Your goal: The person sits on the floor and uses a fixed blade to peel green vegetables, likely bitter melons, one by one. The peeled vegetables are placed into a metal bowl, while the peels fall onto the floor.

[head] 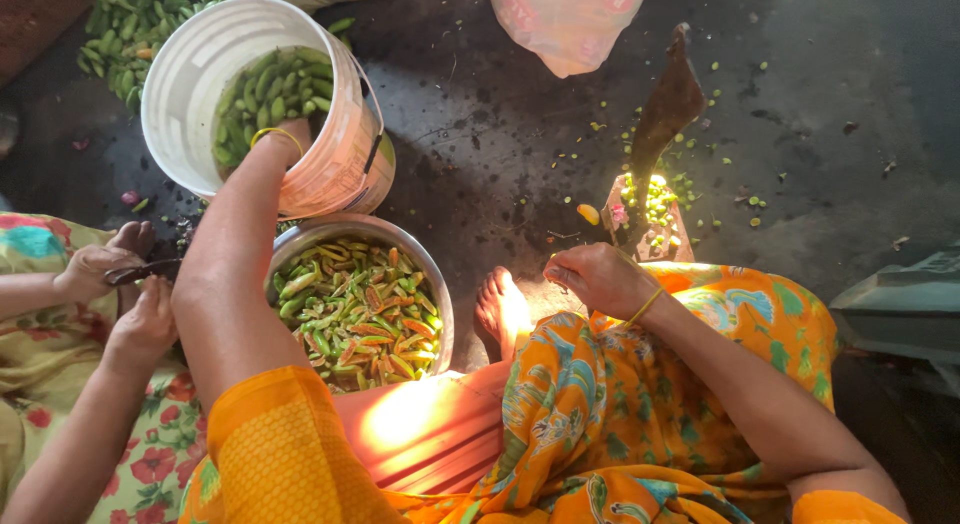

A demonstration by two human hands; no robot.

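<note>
While the left hand (282, 144) reaches into the tilted white plastic bucket (190, 79), its fingers are buried among whole green pods (275, 89); whether they are apart or together cannot be told. The right hand (600, 277) rests on the orange printed cloth at the knee, fingers curled together, nothing visibly held. Just below the bucket, a round steel bowl (425, 274) holds split pods (360, 314), glossy green with reddish insides. A curved dark blade (665, 114) stands upright on its wooden base on the dark floor (850, 104).
</note>
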